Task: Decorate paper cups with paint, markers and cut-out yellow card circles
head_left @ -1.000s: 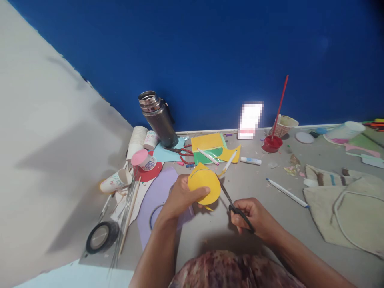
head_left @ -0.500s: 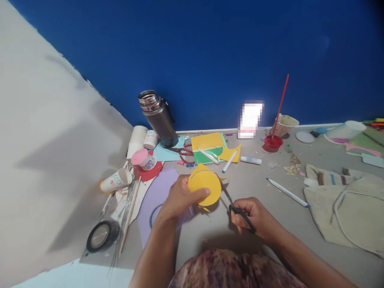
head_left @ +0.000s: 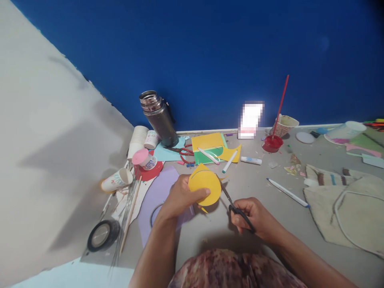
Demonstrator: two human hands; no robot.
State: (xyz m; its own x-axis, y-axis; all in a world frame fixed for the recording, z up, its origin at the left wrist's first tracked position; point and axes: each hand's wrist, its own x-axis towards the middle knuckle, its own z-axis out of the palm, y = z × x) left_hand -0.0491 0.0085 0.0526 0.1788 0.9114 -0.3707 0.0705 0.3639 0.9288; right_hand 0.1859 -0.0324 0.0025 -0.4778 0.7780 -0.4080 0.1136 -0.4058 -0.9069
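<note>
My left hand [head_left: 183, 197] grips a yellow paper piece [head_left: 205, 182], thumb on top and fingers underneath. Most of its edge is cut round; a curved drawn line shows near the uncut corner at its upper left. My right hand [head_left: 250, 216] is closed round the black handles of a pair of scissors [head_left: 228, 194]. Their blades lie along the right edge of the yellow paper, points toward the upper left. Whether the blades touch the paper I cannot tell. Under my left forearm lies a sheet of purple paper [head_left: 162, 188].
A steel flask [head_left: 160, 124] stands against the blue wall near red-handled pliers [head_left: 184, 152]. Markers [head_left: 230, 161], a glue stick [head_left: 251, 160] and yellow scraps lie ahead. Black tape [head_left: 103, 236] and paper cups [head_left: 117, 180] are left; a red paint pot [head_left: 272, 144] and cloth bag [head_left: 354, 212] right.
Both hands, the yellow paper and the scissors hold almost the same position. The view has shifted very slightly.
</note>
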